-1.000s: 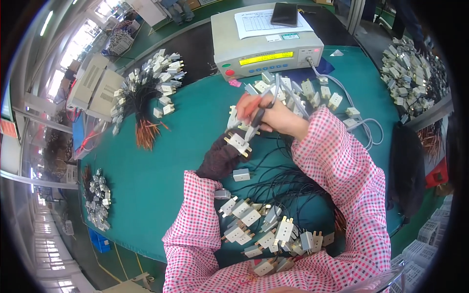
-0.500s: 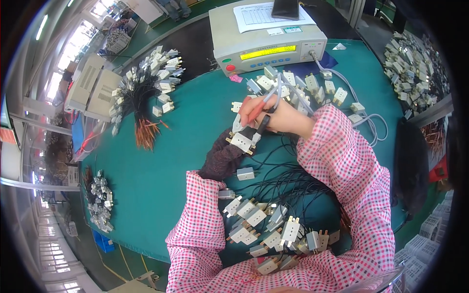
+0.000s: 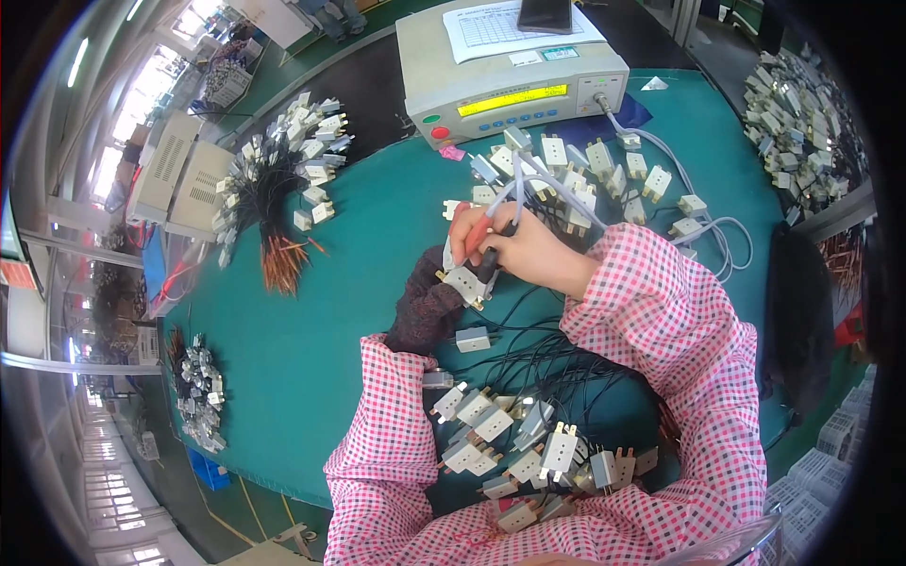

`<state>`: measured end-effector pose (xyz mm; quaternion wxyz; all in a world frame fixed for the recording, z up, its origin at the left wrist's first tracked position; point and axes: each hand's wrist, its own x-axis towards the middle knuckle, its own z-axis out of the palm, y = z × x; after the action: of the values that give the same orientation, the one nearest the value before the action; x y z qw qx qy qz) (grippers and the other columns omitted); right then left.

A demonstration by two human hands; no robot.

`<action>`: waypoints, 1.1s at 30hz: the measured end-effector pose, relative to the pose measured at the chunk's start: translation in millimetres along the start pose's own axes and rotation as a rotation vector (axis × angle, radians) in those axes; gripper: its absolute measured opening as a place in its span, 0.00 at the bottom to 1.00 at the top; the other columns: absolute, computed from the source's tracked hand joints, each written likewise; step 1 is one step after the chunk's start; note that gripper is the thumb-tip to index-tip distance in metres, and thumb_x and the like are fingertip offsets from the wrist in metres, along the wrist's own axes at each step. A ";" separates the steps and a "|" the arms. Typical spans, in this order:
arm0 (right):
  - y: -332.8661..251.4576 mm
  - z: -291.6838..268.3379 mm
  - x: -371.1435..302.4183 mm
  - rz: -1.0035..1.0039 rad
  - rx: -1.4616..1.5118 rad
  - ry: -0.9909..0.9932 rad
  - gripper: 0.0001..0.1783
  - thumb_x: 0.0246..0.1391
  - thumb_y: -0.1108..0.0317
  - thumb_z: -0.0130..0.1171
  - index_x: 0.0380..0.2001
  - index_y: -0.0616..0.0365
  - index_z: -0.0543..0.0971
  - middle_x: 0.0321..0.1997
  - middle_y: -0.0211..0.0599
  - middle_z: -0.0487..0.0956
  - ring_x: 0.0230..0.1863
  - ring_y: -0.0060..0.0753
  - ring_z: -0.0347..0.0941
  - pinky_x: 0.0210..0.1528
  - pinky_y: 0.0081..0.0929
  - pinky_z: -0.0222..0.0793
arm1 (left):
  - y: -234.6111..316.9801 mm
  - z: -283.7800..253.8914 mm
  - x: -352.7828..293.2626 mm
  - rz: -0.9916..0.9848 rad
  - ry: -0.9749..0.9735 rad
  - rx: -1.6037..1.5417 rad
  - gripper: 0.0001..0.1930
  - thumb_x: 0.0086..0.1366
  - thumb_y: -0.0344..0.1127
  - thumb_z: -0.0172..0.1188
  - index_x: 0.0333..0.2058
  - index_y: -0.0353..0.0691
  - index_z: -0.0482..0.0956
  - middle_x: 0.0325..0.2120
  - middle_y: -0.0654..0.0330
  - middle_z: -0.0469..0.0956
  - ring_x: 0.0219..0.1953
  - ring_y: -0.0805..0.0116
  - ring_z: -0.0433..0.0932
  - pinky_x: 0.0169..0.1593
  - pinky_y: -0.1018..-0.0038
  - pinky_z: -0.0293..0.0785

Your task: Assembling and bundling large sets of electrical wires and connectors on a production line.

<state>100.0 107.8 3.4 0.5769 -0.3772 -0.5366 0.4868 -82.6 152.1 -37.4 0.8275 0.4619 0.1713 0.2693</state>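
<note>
My left hand [image 3: 425, 307], in a dark knitted glove, grips a white plug block [image 3: 463, 284] with brass prongs at the middle of the green mat. My right hand [image 3: 534, 253], bare, is closed round a pair of test probes, one with a red handle [image 3: 478, 233] and one black [image 3: 488, 265]. Their lower ends are at the plug block; whether both touch its metal is hidden by my fingers. Grey leads run from the probes toward a tester [image 3: 514, 85] with a lit yellow display. Just below my hands lies a single plug block [image 3: 473, 339].
Several corded plug blocks [image 3: 491, 420] lie near my body; more [image 3: 599, 156] sit before the tester. A bundle with bare copper ends [image 3: 283, 255] lies far left, a smaller one [image 3: 200, 391] near the left edge. A phone [image 3: 545, 15] rests on paper atop the tester.
My right hand has come down and slightly left, bringing the probes closer onto the plug block. My left hand, still holding the block, has barely shifted.
</note>
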 end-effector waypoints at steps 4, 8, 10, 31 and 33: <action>-3.2 -5.7 2.4 -0.061 -0.025 -0.007 0.07 0.44 0.84 0.46 0.19 0.66 0.73 0.29 0.38 0.75 0.22 0.23 0.68 0.23 0.16 0.65 | 0.8 -5.3 1.3 -0.053 0.037 -0.037 0.19 0.58 0.39 0.59 0.44 0.35 0.70 0.40 0.53 0.75 0.41 0.60 0.76 0.43 0.67 0.74; -22.5 -28.0 17.5 -0.014 0.512 0.030 0.06 0.47 0.76 0.48 0.24 0.62 0.75 0.24 0.36 0.71 0.08 0.14 0.55 0.07 0.10 0.45 | 44.2 -32.3 10.6 -0.319 -1.310 0.053 0.25 0.63 0.50 0.54 0.35 0.25 0.74 0.29 0.52 0.78 0.32 0.61 0.79 0.35 0.69 0.76; -18.6 -59.2 12.7 0.040 0.395 0.159 0.06 0.48 0.75 0.47 0.26 0.63 0.74 0.24 0.33 0.71 0.07 0.12 0.53 0.07 0.10 0.43 | 58.9 17.6 31.1 -0.127 -1.508 0.404 0.23 0.61 0.47 0.57 0.41 0.27 0.73 0.34 0.52 0.77 0.34 0.63 0.78 0.36 0.72 0.75; -2.8 -47.5 10.4 -0.072 0.011 -0.209 0.08 0.42 0.81 0.48 0.25 0.64 0.77 0.30 0.33 0.75 0.30 0.22 0.68 0.33 0.17 0.64 | -10.5 -9.3 7.8 -0.055 -0.043 -0.142 0.26 0.51 0.27 0.61 0.50 0.45 0.68 0.37 0.59 0.73 0.24 0.77 0.67 0.22 0.84 0.61; -4.3 -49.1 11.8 -0.075 -0.038 -0.200 0.08 0.42 0.80 0.49 0.25 0.64 0.77 0.30 0.33 0.75 0.30 0.23 0.68 0.33 0.17 0.64 | -10.2 -11.1 7.8 -0.067 -0.106 -0.192 0.25 0.52 0.28 0.61 0.51 0.46 0.68 0.37 0.59 0.73 0.24 0.78 0.67 0.20 0.84 0.60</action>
<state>148.6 122.4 3.6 0.5312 -0.3173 -0.6144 0.4896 -79.4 159.9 -52.1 0.8844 0.3879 0.1161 0.2321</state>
